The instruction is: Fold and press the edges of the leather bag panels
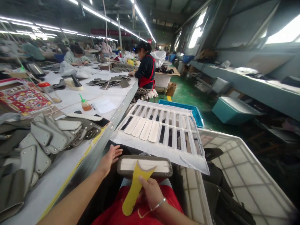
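My right hand point(151, 192), with a bracelet at the wrist, pinches a long yellow piece point(133, 193) with a rounded lower end and a curved notch at its top. This piece overlaps the front of a grey padded block point(170, 170) with a pale inset face, which sits over my lap. My left hand point(112, 159) is left of the block, fingers stretched out and apart, nothing held in it. Just beyond lies a white slotted sheet point(150, 148), with several white rounded strips point(142, 128) on its left side.
The white worktable point(122, 106) on the left carries a pile of grey pieces with rivets point(38, 150) and a small glue bottle point(86, 104). A white crate point(236, 159) with dark pieces stands at my right, a blue bin point(199, 117) behind the sheet. A co-worker point(145, 67) is further along.
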Action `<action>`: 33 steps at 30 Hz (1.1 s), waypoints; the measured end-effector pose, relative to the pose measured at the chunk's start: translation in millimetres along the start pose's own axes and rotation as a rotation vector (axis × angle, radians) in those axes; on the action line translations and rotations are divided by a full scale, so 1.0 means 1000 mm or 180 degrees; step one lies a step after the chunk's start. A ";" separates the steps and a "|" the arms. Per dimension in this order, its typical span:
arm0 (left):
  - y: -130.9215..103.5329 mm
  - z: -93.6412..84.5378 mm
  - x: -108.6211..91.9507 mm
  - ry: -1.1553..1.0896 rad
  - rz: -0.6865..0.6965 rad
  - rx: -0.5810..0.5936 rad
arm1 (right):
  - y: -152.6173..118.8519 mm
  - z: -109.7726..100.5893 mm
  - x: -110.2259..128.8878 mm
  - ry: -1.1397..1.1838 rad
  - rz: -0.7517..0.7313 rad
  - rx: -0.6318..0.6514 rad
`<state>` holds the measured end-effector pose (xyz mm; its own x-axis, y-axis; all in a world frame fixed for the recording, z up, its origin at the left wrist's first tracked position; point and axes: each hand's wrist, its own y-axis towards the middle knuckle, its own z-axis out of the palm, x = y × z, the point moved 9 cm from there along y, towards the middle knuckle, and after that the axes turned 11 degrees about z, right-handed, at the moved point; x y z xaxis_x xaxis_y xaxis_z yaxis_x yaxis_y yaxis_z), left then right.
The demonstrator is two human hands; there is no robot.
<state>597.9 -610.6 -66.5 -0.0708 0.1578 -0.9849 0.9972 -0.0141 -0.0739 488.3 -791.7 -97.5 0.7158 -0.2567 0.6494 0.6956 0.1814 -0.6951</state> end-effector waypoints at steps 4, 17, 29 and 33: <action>-0.040 -0.014 0.023 -0.0666 -0.0340 0.0015 | -0.009 -0.022 0.002 0.0246 -0.0111 -0.0382; -0.060 0.002 0.024 -0.1227 -0.0127 0.0509 | -0.019 0.020 0.038 -0.0566 -0.0870 -0.0209; -0.050 0.007 0.017 -0.0524 0.0251 0.0911 | -0.004 0.027 0.025 0.0108 -0.0210 0.0069; -0.050 0.009 0.024 -0.0412 0.0103 0.0701 | -0.001 0.026 0.028 0.0095 -0.0236 0.0049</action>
<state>546.2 -615.2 -87.6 -0.0558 0.0263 -0.9981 0.9704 -0.2339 -0.0604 509.1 -774.1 -71.0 0.6603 -0.2981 0.6893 0.7478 0.1753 -0.6404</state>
